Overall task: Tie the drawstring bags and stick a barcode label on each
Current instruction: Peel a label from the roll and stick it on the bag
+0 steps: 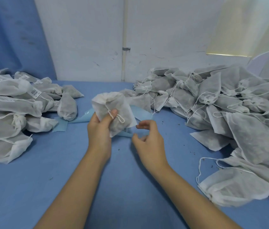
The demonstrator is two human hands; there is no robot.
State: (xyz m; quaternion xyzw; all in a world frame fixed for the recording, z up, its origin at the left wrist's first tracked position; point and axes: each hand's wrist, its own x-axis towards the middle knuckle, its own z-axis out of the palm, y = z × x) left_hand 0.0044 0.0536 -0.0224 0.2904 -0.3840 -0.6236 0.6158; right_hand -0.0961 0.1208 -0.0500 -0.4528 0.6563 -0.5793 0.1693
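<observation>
My left hand [99, 129] grips a white drawstring bag [114, 109] above the middle of the blue table, thumb pressing its cord loop against the bag. The bag's mouth is gathered at the top. My right hand [148, 139] hovers just right of the bag with fingers loosely curled; whether it pinches anything is blurred. A light blue label backing sheet [140, 114] lies behind and under the bag.
A heap of white bags with barcode labels [6, 109] lies at the left. A larger heap of unlabelled bags with loose cords [221, 109] fills the right side. A second blue backing piece [61, 125] lies left of centre. White wall behind the blue table [31, 187].
</observation>
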